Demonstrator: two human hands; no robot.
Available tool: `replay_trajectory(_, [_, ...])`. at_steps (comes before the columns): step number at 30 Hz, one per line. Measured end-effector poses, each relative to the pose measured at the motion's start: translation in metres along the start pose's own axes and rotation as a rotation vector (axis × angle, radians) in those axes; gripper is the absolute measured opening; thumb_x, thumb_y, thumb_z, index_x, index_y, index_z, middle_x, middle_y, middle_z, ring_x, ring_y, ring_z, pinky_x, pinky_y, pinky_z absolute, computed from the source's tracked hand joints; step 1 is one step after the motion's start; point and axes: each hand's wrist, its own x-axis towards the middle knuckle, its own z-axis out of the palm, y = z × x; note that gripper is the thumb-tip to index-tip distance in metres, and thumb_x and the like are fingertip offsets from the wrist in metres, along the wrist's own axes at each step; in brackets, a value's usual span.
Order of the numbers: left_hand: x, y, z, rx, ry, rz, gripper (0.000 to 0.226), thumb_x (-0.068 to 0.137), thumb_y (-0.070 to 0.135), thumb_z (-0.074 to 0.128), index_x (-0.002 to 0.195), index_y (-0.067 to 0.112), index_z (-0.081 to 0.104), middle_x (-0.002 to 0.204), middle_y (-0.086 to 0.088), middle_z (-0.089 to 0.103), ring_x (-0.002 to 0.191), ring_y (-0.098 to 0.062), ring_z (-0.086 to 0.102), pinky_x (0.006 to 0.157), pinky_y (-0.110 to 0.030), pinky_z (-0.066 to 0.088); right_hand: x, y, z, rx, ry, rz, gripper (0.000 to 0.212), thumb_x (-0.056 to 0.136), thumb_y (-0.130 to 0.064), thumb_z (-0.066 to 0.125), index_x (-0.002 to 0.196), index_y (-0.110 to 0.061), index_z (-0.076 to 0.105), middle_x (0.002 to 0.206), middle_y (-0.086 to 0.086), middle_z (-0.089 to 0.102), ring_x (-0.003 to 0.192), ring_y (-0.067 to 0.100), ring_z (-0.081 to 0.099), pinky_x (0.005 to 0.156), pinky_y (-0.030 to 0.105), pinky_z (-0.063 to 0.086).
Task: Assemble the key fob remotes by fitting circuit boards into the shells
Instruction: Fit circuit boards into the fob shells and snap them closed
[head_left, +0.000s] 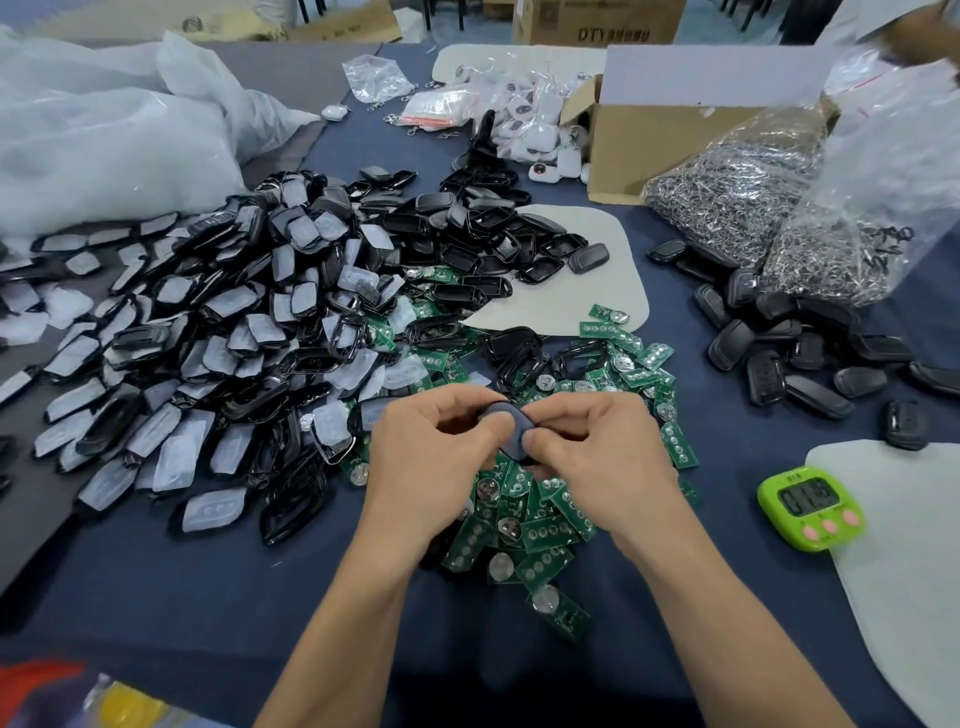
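A dark key fob shell (511, 427) is held above the table's middle, gripped from both sides. My left hand (423, 457) curls its fingers round the shell's left end. My right hand (597, 452) pinches its right end with thumb and fingers. Under both hands lies a heap of green circuit boards (540, 525) with round silver battery holders. A big pile of black shell halves with translucent button pads (208, 338) spreads over the left of the table. Empty black shell backs (478, 234) are heaped farther back.
Closed black fobs (779, 348) lie at the right, beside clear bags of metal rings (753, 197). A green timer (810, 512) sits on a pale mat (909, 571) at the right. A cardboard box (665, 124) and bagged white remotes (524, 114) stand at the back.
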Motion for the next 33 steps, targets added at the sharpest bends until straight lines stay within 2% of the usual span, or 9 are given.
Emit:
replay_trajectory(5, [0.003,0.002,-0.008,-0.066,-0.051,0.0,0.044,0.087,0.0,0.08,0.076,0.042,0.083,0.068,-0.001,0.077,0.051,-0.01,0.064,0.052,-0.022,0.055,0.004,-0.002,-0.006,0.232,-0.242,0.08,0.011,0.095,-0.01,0.073,0.092,-0.015,0.082,0.09,0.008,0.08,0.078,0.024,0.077,0.071,0.034,0.065])
replay_trajectory(10, [0.002,0.007,-0.017,-0.179,-0.259,0.011,0.034,0.086,-0.007,0.077,0.08,0.026,0.085,0.066,-0.005,0.072,0.055,-0.011,0.053,0.054,-0.021,0.046,0.005,0.008,-0.024,0.592,-0.6,0.217,0.015,0.091,-0.02,0.071,0.101,-0.009,0.073,0.105,0.023,0.074,0.087,0.032,0.075,0.078,0.035,0.063])
replay_trajectory(13, [0.004,0.012,-0.02,-0.14,-0.373,0.019,0.027,0.085,-0.008,0.078,0.087,0.018,0.086,0.079,-0.016,0.078,0.068,-0.021,0.063,0.064,-0.028,0.054,0.002,0.016,-0.02,0.666,-0.709,0.219,0.037,0.081,-0.028,0.084,0.106,-0.006,0.068,0.105,0.025,0.072,0.089,0.032,0.074,0.08,0.037,0.062])
replay_trajectory(16, [0.005,0.013,-0.017,-0.089,-0.314,0.032,0.035,0.083,-0.006,0.081,0.094,0.027,0.085,0.09,-0.005,0.081,0.081,-0.012,0.073,0.075,-0.024,0.059,0.001,0.019,-0.013,0.8,-0.648,0.255,0.059,0.072,-0.025,0.093,0.114,0.001,0.061,0.104,0.027,0.071,0.088,0.034,0.075,0.079,0.038,0.063])
replay_trajectory(18, [0.012,0.011,-0.016,-0.104,-0.164,-0.008,0.034,0.086,0.001,0.081,0.099,0.032,0.083,0.092,0.006,0.081,0.082,-0.002,0.071,0.075,-0.017,0.055,0.002,0.019,-0.008,0.931,-0.512,0.306,0.052,0.079,-0.014,0.084,0.122,0.005,0.06,0.105,0.026,0.073,0.089,0.033,0.076,0.077,0.036,0.064])
replay_trajectory(21, [0.026,0.006,-0.023,0.276,0.026,0.018,0.022,0.093,0.018,0.076,0.104,0.036,0.082,0.087,0.022,0.077,0.077,0.009,0.066,0.072,-0.006,0.047,0.005,0.022,-0.006,1.089,-0.334,0.38,0.046,0.083,-0.007,0.068,0.127,0.005,0.064,0.109,0.025,0.074,0.093,0.033,0.077,0.076,0.036,0.065])
replay_trajectory(25, [0.035,0.006,-0.023,0.768,-0.176,-0.025,0.027,0.091,0.034,0.077,0.118,0.036,0.078,0.101,0.018,0.073,0.086,-0.003,0.064,0.085,-0.024,0.051,0.007,0.022,-0.007,1.056,-0.259,0.387,0.043,0.079,-0.01,0.07,0.121,-0.001,0.071,0.116,0.02,0.075,0.096,0.025,0.077,0.08,0.033,0.064])
replay_trajectory(29, [0.039,0.009,-0.019,0.94,-0.249,-0.002,0.022,0.089,0.04,0.079,0.111,0.042,0.078,0.09,0.02,0.067,0.075,-0.001,0.058,0.066,-0.024,0.044,0.008,0.02,-0.006,1.067,-0.222,0.421,0.039,0.077,-0.006,0.07,0.116,-0.005,0.074,0.115,0.019,0.076,0.091,0.023,0.078,0.062,0.024,0.061])
replay_trajectory(33, [0.044,0.014,-0.02,0.917,-0.24,-0.026,0.011,0.085,0.036,0.08,0.09,0.046,0.078,0.079,0.026,0.066,0.067,0.006,0.058,0.054,-0.017,0.036,0.008,0.022,-0.006,0.959,-0.209,0.384,0.04,0.073,-0.007,0.073,0.113,-0.007,0.074,0.112,0.014,0.078,0.089,0.017,0.075,0.079,0.03,0.064])
